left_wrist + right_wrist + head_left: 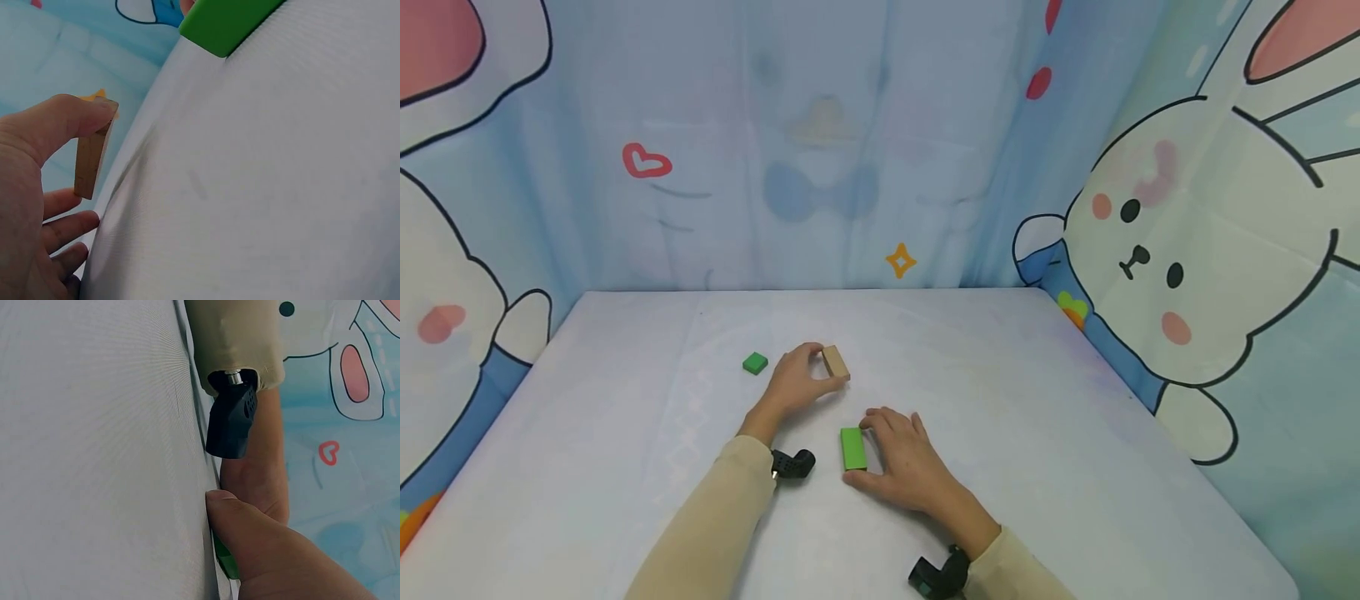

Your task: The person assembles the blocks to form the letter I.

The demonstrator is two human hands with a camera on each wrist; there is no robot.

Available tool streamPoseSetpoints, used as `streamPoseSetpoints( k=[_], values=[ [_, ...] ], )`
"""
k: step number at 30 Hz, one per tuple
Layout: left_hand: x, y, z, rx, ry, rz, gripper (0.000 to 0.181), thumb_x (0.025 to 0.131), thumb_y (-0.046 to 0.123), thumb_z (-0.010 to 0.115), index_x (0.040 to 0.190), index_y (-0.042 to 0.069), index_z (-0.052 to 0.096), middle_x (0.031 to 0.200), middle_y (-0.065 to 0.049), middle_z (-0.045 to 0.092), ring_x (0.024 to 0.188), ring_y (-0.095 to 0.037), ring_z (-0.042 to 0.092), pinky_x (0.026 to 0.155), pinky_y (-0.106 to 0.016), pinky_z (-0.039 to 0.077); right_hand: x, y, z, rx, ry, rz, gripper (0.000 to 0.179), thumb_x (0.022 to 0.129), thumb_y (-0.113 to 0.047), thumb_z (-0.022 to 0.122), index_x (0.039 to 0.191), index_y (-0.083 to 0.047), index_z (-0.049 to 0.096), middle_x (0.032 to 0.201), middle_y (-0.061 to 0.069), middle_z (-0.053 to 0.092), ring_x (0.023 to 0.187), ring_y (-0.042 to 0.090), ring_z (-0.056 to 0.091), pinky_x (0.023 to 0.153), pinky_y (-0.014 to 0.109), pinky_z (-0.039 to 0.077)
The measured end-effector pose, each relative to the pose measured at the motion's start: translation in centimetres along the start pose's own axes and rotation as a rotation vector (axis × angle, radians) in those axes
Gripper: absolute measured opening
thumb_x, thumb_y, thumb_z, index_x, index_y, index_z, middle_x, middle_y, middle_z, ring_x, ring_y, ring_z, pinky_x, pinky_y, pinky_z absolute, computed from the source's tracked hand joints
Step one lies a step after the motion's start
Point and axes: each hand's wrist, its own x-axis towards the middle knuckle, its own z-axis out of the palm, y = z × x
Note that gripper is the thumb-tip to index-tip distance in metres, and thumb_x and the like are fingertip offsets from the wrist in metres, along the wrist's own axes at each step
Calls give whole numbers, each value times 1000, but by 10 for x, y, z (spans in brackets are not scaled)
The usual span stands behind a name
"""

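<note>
My left hand [795, 382] pinches a plain wooden block [835, 362] between thumb and fingertips, over the far middle of the table. In the left wrist view the same wooden block [93, 156] is gripped at its two ends. Nearer the front, my right hand [912, 468] holds a light green rectangular block [853, 450] with thumb and a finger at opposite ends. A smaller green block [755, 363] lies left of my left hand, touched by neither hand. Behind the right thumb [240, 525] in the right wrist view, a green piece is mostly hidden.
The white-covered table [625, 467] reaches to a blue curtain [820, 233] printed with cartoon rabbits at the back and sides. Black wrist cameras are strapped on, one at the left wrist [793, 464] and one at the right wrist [940, 575].
</note>
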Motion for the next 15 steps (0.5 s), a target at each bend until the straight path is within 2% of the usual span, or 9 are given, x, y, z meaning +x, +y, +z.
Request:
streamPoseSetpoints(
  k=[15],
  values=[
    [-4,1,-3,-32,-4,-4,83,88,44,78,154,6,45,156,-17,49,147,-37,43,121,-55,37,1,1,1,-14,3,-14,69,86,-62,73,135,-18,54,149,9,55,144,33,47,117,74,28]
  ],
)
